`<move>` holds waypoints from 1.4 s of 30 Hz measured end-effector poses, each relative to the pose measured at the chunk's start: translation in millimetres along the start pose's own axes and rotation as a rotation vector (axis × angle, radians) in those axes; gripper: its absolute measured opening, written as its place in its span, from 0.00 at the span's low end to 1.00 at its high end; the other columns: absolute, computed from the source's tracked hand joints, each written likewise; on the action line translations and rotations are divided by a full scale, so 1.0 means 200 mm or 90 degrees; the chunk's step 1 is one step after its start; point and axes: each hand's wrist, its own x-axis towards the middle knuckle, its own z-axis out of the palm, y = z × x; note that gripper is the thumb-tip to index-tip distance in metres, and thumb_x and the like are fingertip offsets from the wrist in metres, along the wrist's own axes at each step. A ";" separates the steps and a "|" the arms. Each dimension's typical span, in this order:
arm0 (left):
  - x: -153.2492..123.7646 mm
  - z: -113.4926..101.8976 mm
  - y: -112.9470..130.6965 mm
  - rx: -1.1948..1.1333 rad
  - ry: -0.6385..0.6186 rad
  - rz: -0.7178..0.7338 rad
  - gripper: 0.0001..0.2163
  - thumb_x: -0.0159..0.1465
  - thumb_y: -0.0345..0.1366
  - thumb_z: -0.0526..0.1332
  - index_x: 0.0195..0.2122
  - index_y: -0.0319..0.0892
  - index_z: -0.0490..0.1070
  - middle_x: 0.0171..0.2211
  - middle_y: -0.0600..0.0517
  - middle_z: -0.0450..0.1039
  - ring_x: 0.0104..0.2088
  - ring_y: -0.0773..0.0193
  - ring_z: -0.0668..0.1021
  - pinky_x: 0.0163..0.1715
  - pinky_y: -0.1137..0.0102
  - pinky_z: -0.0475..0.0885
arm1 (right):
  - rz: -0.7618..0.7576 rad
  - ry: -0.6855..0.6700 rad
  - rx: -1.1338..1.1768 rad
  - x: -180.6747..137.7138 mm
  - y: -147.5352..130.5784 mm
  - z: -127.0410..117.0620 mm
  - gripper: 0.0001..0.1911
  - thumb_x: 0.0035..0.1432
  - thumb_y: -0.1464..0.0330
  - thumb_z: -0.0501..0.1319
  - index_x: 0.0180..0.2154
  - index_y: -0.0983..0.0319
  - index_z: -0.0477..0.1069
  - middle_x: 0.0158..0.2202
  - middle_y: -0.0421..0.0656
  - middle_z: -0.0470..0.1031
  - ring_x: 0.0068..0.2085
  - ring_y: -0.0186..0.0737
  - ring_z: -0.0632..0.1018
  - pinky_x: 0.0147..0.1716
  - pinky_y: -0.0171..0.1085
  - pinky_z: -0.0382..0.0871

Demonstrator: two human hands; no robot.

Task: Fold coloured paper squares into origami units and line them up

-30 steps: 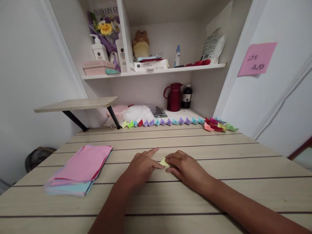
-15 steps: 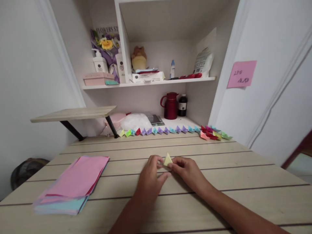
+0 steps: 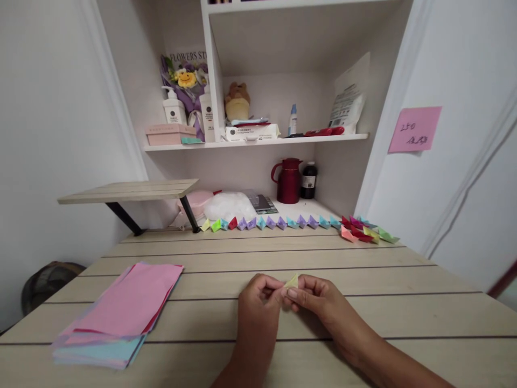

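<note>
A small piece of folded yellow paper point(image 3: 292, 281) is pinched between both hands just above the wooden table point(image 3: 194, 318). My left hand point(image 3: 260, 302) grips its left end between thumb and fingers. On the other side, my right hand point(image 3: 317, 295) has the paper's right part between thumb and forefinger. Only the upper tip shows; my fingers cover the lower part.
A stack of coloured paper point(image 3: 129, 302), pink on top, lies at the left. Along the back edge runs a row of folded paper boats point(image 3: 270, 222), with a cluster point(image 3: 365, 230) at its right end. A small raised shelf point(image 3: 133, 189) stands back left.
My left hand has closed onto the yellow paper, which it was apart from before. The paper has turned from an upright triangle to a slanted one. The view has shifted slightly.
</note>
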 end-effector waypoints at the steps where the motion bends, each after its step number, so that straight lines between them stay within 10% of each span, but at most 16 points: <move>1: 0.00 0.00 0.00 -0.020 -0.004 -0.013 0.03 0.51 0.31 0.65 0.23 0.39 0.72 0.19 0.52 0.74 0.22 0.64 0.75 0.25 0.72 0.67 | -0.006 -0.003 -0.005 0.00 0.00 0.00 0.17 0.48 0.59 0.69 0.21 0.63 0.68 0.23 0.40 0.74 0.28 0.35 0.71 0.33 0.35 0.63; 15: -0.03 -0.04 0.03 -0.308 -0.140 -0.299 0.10 0.50 0.35 0.71 0.27 0.33 0.75 0.25 0.52 0.70 0.25 0.73 0.69 0.30 0.76 0.65 | -0.025 -0.012 -0.079 0.01 0.04 -0.03 0.12 0.50 0.61 0.67 0.26 0.64 0.70 0.23 0.39 0.74 0.25 0.33 0.71 0.27 0.32 0.61; 31: 0.01 -0.07 0.00 -0.324 -0.127 -0.292 0.11 0.51 0.36 0.72 0.26 0.35 0.72 0.23 0.54 0.67 0.23 0.74 0.66 0.27 0.76 0.64 | -0.070 -0.031 -0.161 -0.01 0.02 -0.03 0.22 0.56 0.51 0.59 0.23 0.62 0.65 0.23 0.39 0.71 0.26 0.34 0.69 0.28 0.34 0.61; 42: 0.04 -0.11 0.03 -0.297 -0.293 -0.299 0.09 0.57 0.36 0.67 0.27 0.35 0.72 0.21 0.56 0.62 0.23 0.74 0.64 0.29 0.75 0.62 | -0.087 -0.082 0.016 -0.01 -0.04 -0.06 0.17 0.56 0.56 0.62 0.40 0.62 0.70 0.34 0.42 0.74 0.34 0.38 0.73 0.37 0.37 0.65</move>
